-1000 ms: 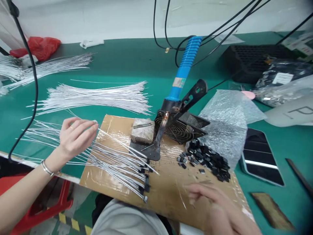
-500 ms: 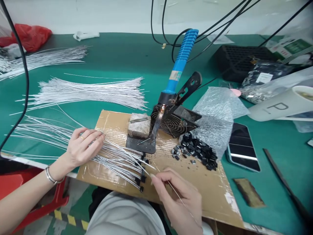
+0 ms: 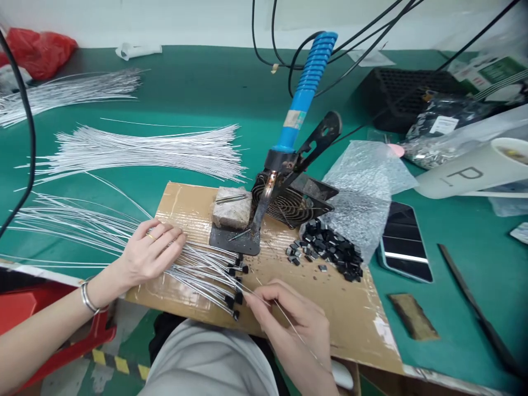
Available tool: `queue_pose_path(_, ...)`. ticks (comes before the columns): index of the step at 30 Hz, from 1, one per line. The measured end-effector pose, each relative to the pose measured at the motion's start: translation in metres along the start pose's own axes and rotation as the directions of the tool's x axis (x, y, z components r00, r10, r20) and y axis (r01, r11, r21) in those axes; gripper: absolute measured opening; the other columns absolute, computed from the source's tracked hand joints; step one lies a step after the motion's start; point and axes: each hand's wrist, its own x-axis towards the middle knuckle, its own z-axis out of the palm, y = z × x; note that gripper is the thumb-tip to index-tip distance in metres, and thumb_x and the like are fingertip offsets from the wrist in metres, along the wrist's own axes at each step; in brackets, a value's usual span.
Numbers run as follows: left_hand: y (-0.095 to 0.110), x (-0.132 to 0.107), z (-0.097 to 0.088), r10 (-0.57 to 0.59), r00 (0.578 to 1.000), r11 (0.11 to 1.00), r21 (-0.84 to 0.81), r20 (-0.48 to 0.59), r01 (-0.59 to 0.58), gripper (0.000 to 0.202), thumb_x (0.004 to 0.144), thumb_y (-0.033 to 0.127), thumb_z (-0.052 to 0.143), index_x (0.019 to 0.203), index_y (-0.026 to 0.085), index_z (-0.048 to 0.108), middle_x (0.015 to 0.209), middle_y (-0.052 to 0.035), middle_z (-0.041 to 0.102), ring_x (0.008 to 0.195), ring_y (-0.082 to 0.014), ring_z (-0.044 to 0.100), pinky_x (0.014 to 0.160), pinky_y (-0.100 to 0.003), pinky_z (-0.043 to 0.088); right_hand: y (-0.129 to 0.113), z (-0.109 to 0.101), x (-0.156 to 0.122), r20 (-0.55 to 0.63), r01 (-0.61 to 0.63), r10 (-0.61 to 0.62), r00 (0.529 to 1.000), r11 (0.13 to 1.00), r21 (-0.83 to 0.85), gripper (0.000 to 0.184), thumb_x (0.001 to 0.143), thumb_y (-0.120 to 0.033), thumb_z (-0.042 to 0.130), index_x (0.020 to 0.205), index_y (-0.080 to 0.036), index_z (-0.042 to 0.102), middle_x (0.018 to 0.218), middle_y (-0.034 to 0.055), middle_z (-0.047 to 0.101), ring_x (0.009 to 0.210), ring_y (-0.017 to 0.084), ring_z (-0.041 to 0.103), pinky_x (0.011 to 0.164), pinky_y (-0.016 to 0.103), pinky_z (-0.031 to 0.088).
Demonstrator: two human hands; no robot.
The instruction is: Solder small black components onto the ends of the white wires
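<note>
A person's right hand met the ends of the near group of white wires, having crossed the cardboard sheet in the past second from a spot nearer the camera than the loose black pieces. Its thumb and forefinger appeared pinched on the tip of a single wire, while a thin strand ran slantwise through the same hand. The left hand, held up over the wires a second earlier, had come down palm-first across them. Its fingers were bent together, but whether they gripped a wire or only rested there could not be told, the undersides being hidden.

The shift brought both hands to one group of wires, one partway along the lengths, the other at the ends; by all appearances, attention had narrowed to a lone wire tip. The group lay partly on the cardboard and partly on the green table, with several ends carrying black tips just beside the right thumb.

Behind the hands, a blue-handled tool leaned in its stand near a pale block, touched by neither hand. A second bundle lay farther back, also untouched.
</note>
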Motion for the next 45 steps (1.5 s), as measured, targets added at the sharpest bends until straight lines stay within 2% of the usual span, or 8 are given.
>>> queue_pose_path(6,0.013,0.007,-0.004,-0.029,0.998,0.975,-0.219,0.047,0.039,0.018,0.090,0.001,0.063,0.102,0.014,0.067,0.090,-0.0109,0.080,0.079,-0.0228,0.069,0.079,-0.038,0.051,0.001,-0.003,0.001,0.032,0.133,-0.133,0.991,0.991,-0.004,0.025,0.099,-0.017,0.066,0.075,-0.022,0.061,0.067,-0.0039,0.054,0.060,0.011,0.050,0.056,0.025,0.037)
queue_pose_path(10,0.032,0.031,-0.019,-0.192,0.924,0.631,-0.679,0.332,0.375,0.023,0.096,0.013,0.059,0.118,0.012,0.065,0.090,-0.0077,0.076,0.075,-0.0188,0.067,0.070,-0.031,0.053,0.007,-0.003,0.004,0.124,0.268,-0.263,0.957,0.963,-0.026,0.020,0.097,-0.010,0.065,0.080,-0.020,0.062,0.069,-0.0027,0.054,0.063,0.012,0.050,0.057,0.025,0.038)
queue_pose_path(14,0.046,0.053,-0.028,-0.097,0.843,0.425,-0.744,0.529,0.516,0.018,0.105,0.018,0.053,0.101,0.017,0.070,0.079,-0.0013,0.074,0.066,-0.0146,0.065,0.063,-0.027,0.050,0.011,-0.001,0.002,0.136,0.275,-0.270,0.953,0.961,-0.020,0.018,0.097,-0.011,0.068,0.082,-0.020,0.064,0.069,-0.0025,0.056,0.062,0.011,0.051,0.056,0.024,0.038)
queue_pose_path(21,0.048,0.049,-0.019,0.036,0.986,0.794,-0.603,0.166,0.073,0.022,0.102,0.007,0.047,0.107,0.011,0.068,0.084,-0.0083,0.079,0.066,-0.0189,0.071,0.059,-0.032,0.055,0.018,0.007,-0.002,0.082,-0.098,0.084,0.993,0.979,0.181,0.032,0.097,-0.028,0.070,0.066,-0.020,0.065,0.058,-0.0057,0.054,0.047,0.008,0.047,0.046,0.021,0.035)
queue_pose_path(33,0.043,0.047,-0.017,0.259,0.961,0.917,-0.338,0.094,-0.213,0.036,0.105,0.007,0.033,0.110,0.009,0.068,0.090,-0.0130,0.081,0.075,-0.0214,0.076,0.064,-0.032,0.061,0.023,0.013,-0.002,0.106,-0.172,0.148,0.983,0.946,0.276,0.039,0.102,-0.034,0.064,0.066,-0.020,0.062,0.056,-0.0067,0.050,0.046,0.007,0.044,0.045,0.021,0.033)
queue_pose_path(37,0.053,0.046,-0.016,-0.014,0.985,0.858,-0.504,0.172,0.100,0.024,0.101,0.006,0.046,0.115,0.012,0.064,0.091,-0.0102,0.079,0.079,-0.0220,0.074,0.075,-0.036,0.060,0.020,0.010,0.002,0.082,-0.007,-0.005,0.997,0.990,0.142,0.035,0.104,-0.022,0.059,0.069,-0.020,0.057,0.065,-0.0052,0.050,0.055,0.008,0.045,0.052,0.022,0.035)
queue_pose_path(40,0.067,0.053,-0.021,-0.244,0.877,0.622,-0.628,0.413,0.468,0.023,0.100,0.011,0.050,0.120,0.013,0.061,0.098,-0.0099,0.076,0.088,-0.0230,0.071,0.083,-0.040,0.059,0.016,0.008,0.006,0.078,0.181,-0.183,0.980,0.983,0.031,0.026,0.102,-0.012,0.057,0.077,-0.021,0.057,0.070,-0.0034,0.051,0.065,0.011,0.050,0.057,0.023,0.036)
queue_pose_path(45,0.097,0.070,-0.023,-0.281,0.786,0.388,-0.684,0.551,0.618,0.020,0.101,0.010,0.043,0.105,0.017,0.061,0.090,-0.0067,0.071,0.079,-0.0208,0.063,0.073,-0.035,0.052,0.022,0.004,0.004,0.100,0.259,-0.255,0.962,0.965,-0.031,0.023,0.099,-0.006,0.057,0.083,-0.022,0.059,0.073,-0.0017,0.054,0.067,0.013,0.053,0.060,0.025,0.040)
